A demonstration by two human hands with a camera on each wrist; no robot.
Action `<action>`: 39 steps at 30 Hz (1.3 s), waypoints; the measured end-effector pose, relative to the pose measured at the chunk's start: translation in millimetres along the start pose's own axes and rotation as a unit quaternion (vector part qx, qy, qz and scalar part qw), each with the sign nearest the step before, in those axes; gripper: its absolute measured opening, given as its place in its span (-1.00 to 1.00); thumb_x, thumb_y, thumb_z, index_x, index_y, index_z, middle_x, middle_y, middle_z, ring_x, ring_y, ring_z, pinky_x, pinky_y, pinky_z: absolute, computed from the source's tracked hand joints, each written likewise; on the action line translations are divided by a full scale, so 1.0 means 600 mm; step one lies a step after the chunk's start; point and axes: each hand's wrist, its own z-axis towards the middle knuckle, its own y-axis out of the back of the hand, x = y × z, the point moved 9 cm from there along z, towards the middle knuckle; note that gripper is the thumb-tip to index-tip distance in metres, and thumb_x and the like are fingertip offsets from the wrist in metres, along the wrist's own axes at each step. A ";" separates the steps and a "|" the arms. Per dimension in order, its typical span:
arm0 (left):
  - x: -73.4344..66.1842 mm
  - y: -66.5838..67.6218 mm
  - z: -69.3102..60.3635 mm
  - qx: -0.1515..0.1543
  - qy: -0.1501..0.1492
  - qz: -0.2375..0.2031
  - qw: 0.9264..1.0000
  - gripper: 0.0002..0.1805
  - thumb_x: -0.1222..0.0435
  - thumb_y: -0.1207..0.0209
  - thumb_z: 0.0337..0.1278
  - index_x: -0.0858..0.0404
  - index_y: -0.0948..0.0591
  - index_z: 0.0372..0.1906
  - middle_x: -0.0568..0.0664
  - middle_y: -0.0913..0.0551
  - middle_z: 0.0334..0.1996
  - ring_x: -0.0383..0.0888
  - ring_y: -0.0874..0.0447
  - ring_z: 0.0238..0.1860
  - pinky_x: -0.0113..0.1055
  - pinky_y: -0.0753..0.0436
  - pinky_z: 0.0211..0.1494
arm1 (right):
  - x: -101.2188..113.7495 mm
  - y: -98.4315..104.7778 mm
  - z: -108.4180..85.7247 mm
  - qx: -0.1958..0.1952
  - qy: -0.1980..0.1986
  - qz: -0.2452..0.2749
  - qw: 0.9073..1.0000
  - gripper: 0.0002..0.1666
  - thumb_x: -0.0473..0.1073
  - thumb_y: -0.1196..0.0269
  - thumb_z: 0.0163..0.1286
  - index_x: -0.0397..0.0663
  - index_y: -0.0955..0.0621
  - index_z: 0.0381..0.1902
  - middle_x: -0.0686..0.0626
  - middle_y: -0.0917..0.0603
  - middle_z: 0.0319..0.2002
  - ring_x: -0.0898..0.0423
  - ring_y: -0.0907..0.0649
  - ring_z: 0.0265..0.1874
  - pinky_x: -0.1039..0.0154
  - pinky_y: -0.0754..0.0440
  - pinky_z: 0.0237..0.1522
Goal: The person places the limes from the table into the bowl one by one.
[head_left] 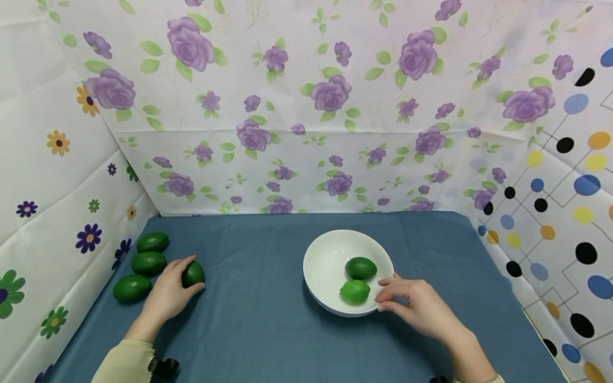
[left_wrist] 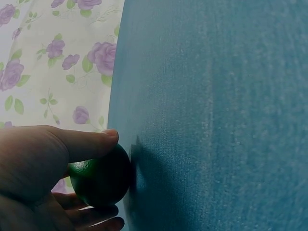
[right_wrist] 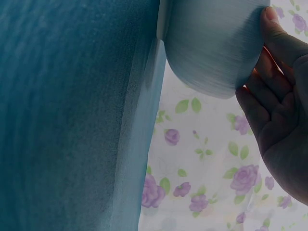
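My left hand [head_left: 167,290] holds a dark green, smooth, oval avocado [head_left: 193,275] between thumb and fingers, at the left of the table. In the left wrist view the thumb lies along one side of that avocado [left_wrist: 102,175], with the fingers on the other. My right hand [head_left: 423,306] grips the right side of a white bowl [head_left: 321,284], thumb and fingers at its rim. Inside the bowl lie a dark green avocado [head_left: 361,268] and a lighter green lime [head_left: 355,292]. The right wrist view shows the fingers against the bowl's outer wall [right_wrist: 216,48].
Three more avocados, a far one [head_left: 153,242], a middle one [head_left: 148,263] and a near one [head_left: 132,289], lie in a row by the table's left edge. Blue cloth [head_left: 254,287] covers the table. Patterned sheets [head_left: 297,106] stand behind and at both sides.
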 end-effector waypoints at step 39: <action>-0.013 0.003 -0.006 -0.006 -0.011 -0.011 1.000 -0.14 0.20 -0.44 0.35 0.46 -0.33 0.59 0.56 -0.35 0.41 0.55 -0.37 0.37 0.48 -0.41 0.32 | 0.002 0.002 0.000 0.000 -0.004 -0.001 1.000 -0.84 -0.13 -0.58 0.27 0.21 -0.86 -0.18 0.29 -0.83 -0.18 -0.08 -0.73 0.21 0.35 -0.26 0.50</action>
